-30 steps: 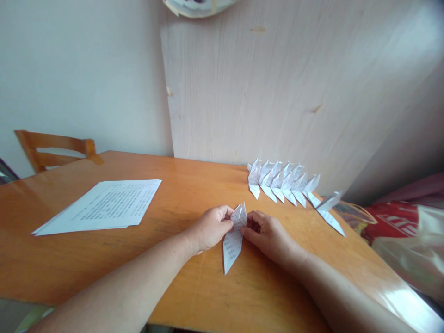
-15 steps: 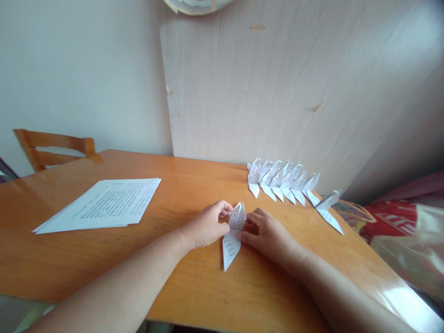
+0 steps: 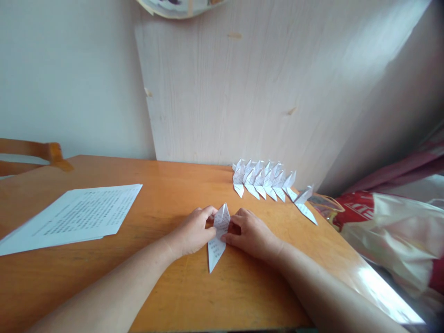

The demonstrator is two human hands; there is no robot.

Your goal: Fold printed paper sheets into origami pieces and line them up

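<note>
A folded paper piece, white with printed characters, stands on the wooden table between my hands, its upper half bent up to a point and its lower half pointing toward me. Around its left edge my left hand has closed, thumb in front and fingers behind. My right hand pinches the right edge in the same way, with the thumb near the fold. The fingertips behind the paper are partly hidden.
Several similar folded papers stand in rows at the back right, one lone folded paper beside them. A stack of printed sheets lies left. Bags sit past the table's right edge; a wooden chair stands behind left.
The view has turned to the right, so everything appears shifted left. The folded paper's two top points now look like one closed tip. Both hands stay on its edges.
</note>
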